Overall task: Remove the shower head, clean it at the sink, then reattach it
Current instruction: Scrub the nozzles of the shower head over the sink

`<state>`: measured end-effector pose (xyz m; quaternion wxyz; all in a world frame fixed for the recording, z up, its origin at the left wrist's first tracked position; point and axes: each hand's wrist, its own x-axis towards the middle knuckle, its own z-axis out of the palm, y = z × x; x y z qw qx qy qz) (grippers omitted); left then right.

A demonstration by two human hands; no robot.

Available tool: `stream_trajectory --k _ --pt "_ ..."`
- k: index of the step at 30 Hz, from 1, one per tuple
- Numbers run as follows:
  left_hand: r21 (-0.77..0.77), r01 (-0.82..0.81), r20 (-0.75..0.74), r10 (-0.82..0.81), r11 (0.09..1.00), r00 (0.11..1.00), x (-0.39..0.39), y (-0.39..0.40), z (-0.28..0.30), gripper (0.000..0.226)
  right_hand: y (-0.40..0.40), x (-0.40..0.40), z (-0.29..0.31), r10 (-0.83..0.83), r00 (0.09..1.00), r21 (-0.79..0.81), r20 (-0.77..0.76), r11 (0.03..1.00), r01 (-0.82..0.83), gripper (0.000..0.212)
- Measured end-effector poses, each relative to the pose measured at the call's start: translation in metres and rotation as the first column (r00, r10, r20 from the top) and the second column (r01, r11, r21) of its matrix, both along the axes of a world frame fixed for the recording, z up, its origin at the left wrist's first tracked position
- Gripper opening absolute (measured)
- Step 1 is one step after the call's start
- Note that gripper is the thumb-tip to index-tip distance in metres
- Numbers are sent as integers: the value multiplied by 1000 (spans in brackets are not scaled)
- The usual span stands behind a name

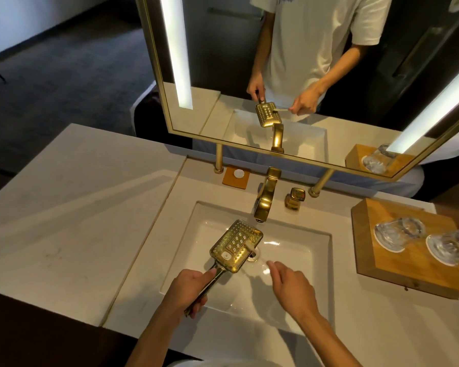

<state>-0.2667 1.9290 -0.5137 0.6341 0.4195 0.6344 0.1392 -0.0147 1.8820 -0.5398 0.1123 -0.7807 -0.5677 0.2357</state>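
Together, hands: two, both over the sink.
Left hand: wrapped around the handle of the one gold shower head, nozzle face up above the basin, just near of the spout.
Right hand: fingers pinched on a thin pale toothbrush, its bristle end touching the right edge of the shower head's face.
Faucet: one, gold, at the far rim; one square gold knob just to its right.
Glasses: two, standing on one wooden tray at the right.
Coaster: one, orange, far left of the faucet.
Surface: pale stone counter.
Room: gold-framed lit mirror behind; dark floor to the far left.
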Motion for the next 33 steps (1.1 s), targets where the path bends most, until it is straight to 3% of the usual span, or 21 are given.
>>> stream_trajectory --k 4,8,11,17,20,24,30,33 --pt "-30 6 17 -5 1000 1000 3 -1 2 49 13 18 0 -126 989 33 -81 991 129 48" --pt "-84 -18 94 26 996 995 3 -1 6 47 -12 -6 -16 -32 959 87 -281 995 58 46" --pt "-105 -12 115 24 994 993 3 -1 10 47 -23 -13 -23 45 951 110 -304 994 -12 39" --pt "-128 36 121 -21 991 992 1 -3 12 50 10 15 -16 -87 922 176 -378 971 164 41" --pt "-155 47 151 -24 987 988 2 -2 14 50 7 10 -21 -14 886 162 -463 982 100 38" --pt "-166 66 163 -38 984 986 1 0 17 51 -11 -2 -34 104 883 130 -457 990 -49 36" --pt "-179 76 161 -47 981 986 3 1 16 52 11 23 -15 -57 898 181 -436 972 150 37" --pt "-185 79 178 -45 980 983 3 2 16 51 5 23 -17 -28 908 193 -418 974 119 38"
